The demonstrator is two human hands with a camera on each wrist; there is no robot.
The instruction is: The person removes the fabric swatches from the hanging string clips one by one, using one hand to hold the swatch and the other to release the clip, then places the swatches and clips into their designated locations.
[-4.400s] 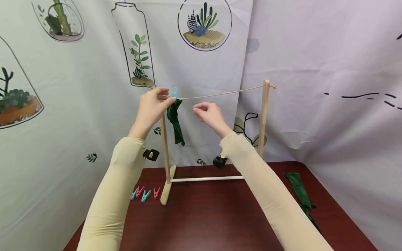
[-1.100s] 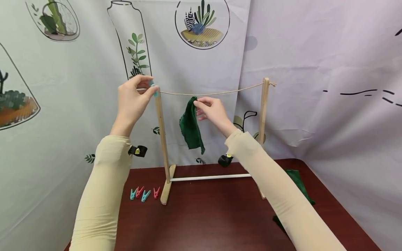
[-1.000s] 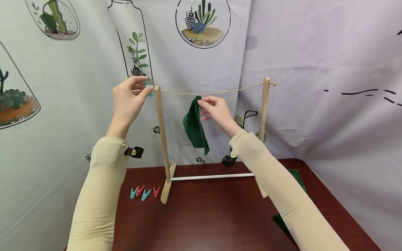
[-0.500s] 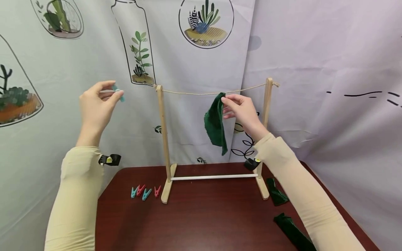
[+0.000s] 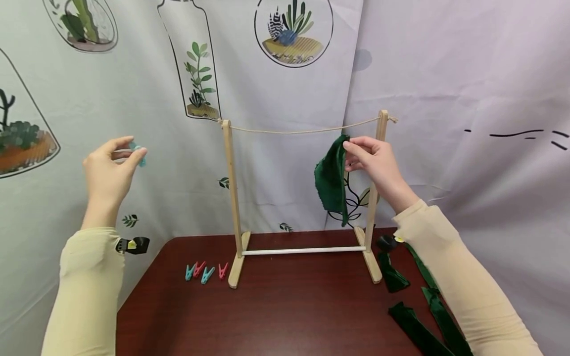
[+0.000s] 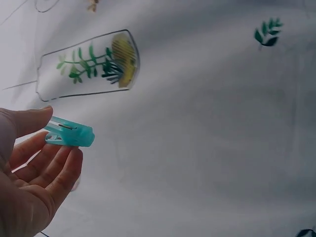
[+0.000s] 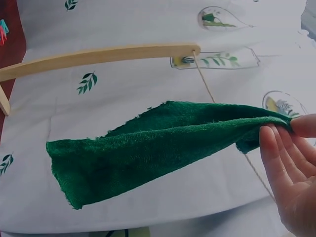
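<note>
My left hand [image 5: 109, 170], off to the left of the wooden stand, pinches a turquoise clothespin [image 6: 71, 133] between thumb and fingers. On the right, my right hand [image 5: 376, 160] pinches the top corner of a dark green cloth [image 5: 331, 178], which hangs down in a fold. That cloth is in front of the right end of the string [image 5: 285, 132], which runs between two wooden posts [image 5: 233, 193]. In the right wrist view the cloth [image 7: 148, 153] stretches away from the fingertips, and the string passes behind it.
Several turquoise and red clothespins [image 5: 206, 275] lie on the dark red table [image 5: 285, 306] beside the stand's left foot [image 5: 238, 262]. More green cloth pieces [image 5: 418, 329] lie at the table's right side, partly behind my right sleeve. A white rod [image 5: 303, 251] joins the stand's feet.
The clothespin came off the string in my left hand, which has moved left and lower. My right hand took hold of the green cloth and carried it to the right.
</note>
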